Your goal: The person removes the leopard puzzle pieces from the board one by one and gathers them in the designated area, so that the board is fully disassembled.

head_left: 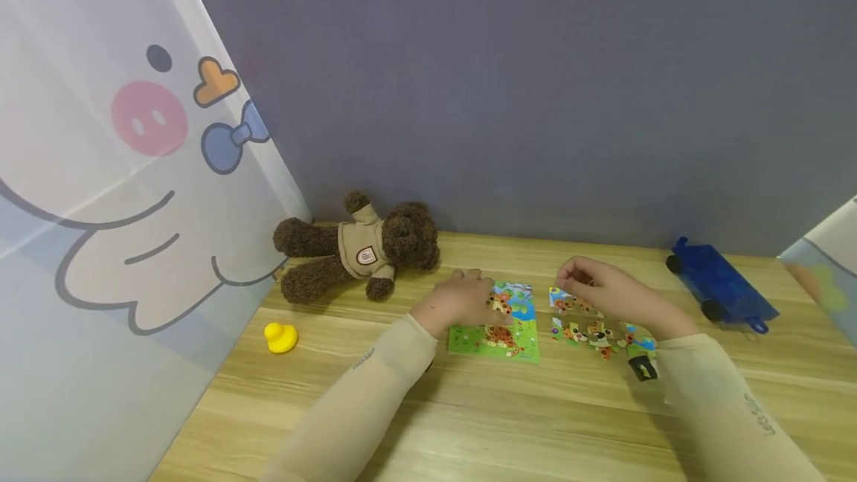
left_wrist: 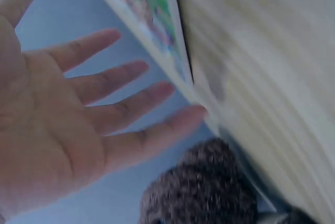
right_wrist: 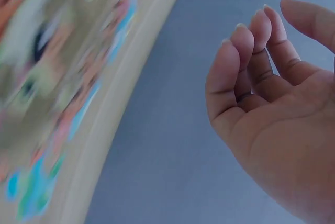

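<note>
A colourful picture board (head_left: pixel 527 341) with a spotted cartoon animal on green grass lies on the wooden table. My left hand (head_left: pixel 462 302) hovers over its left side, covering part of the picture. In the left wrist view, that hand (left_wrist: pixel 57 114) has its fingers spread and straight, with nothing in the palm. Several loose puzzle pieces (head_left: pixel 574 332) with similar prints lie to the right of the board. Above them is my right hand (head_left: pixel 619 300). The right wrist view shows this hand (right_wrist: pixel 293 124) with loosely bent fingers and an empty palm, beside the pieces (right_wrist: pixel 36 187).
A brown teddy bear (head_left: pixel 364 250) in a beige top lies at the back left, and a yellow rubber duck (head_left: pixel 280 338) sits in front of it. To the right is a blue wheeled toy cart (head_left: pixel 723 281). A small black object (head_left: pixel 643 368) lies by the right sleeve. A grey wall (head_left: pixel 535 95) rises behind the table.
</note>
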Tool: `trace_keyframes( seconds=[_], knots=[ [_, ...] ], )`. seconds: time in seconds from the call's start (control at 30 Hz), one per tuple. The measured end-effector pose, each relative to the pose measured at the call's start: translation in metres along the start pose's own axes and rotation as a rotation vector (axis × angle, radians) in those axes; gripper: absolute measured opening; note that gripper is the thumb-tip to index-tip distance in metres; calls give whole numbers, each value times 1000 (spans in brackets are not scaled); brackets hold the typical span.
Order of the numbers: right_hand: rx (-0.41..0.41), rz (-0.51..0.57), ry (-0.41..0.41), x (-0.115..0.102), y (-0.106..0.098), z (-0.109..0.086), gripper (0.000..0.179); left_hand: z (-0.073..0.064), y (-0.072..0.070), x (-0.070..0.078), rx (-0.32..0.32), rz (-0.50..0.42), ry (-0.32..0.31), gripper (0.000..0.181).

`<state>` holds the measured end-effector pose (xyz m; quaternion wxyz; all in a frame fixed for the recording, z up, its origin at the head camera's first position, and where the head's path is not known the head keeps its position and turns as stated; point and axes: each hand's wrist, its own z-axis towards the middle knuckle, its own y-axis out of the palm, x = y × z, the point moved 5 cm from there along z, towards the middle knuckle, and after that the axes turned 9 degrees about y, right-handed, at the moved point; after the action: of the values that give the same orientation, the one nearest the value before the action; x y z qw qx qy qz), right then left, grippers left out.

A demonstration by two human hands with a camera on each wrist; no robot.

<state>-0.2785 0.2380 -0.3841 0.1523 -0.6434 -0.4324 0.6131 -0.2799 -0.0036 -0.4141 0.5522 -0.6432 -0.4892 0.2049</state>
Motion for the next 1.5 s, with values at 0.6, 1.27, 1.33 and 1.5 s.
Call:
trace_keyframes(
  seconds=[0.6, 1.27, 1.33, 1.5],
  knots=[
    [-269, 154, -116, -71, 94, 54, 26, -40, -5, -49, -83, -20, 55, 127],
    [-260, 54, -111, -75, 122, 63, 19, -34, 3, -51, -86, -33, 76, 125],
    [-258, 40, -127, -77, 123, 63, 18, -33, 4, -52, -87, -28, 72, 124],
    [-244, -8, -150, -79, 125, 64, 19, -33, 5, -52, -90, -24, 64, 123]
  ],
)
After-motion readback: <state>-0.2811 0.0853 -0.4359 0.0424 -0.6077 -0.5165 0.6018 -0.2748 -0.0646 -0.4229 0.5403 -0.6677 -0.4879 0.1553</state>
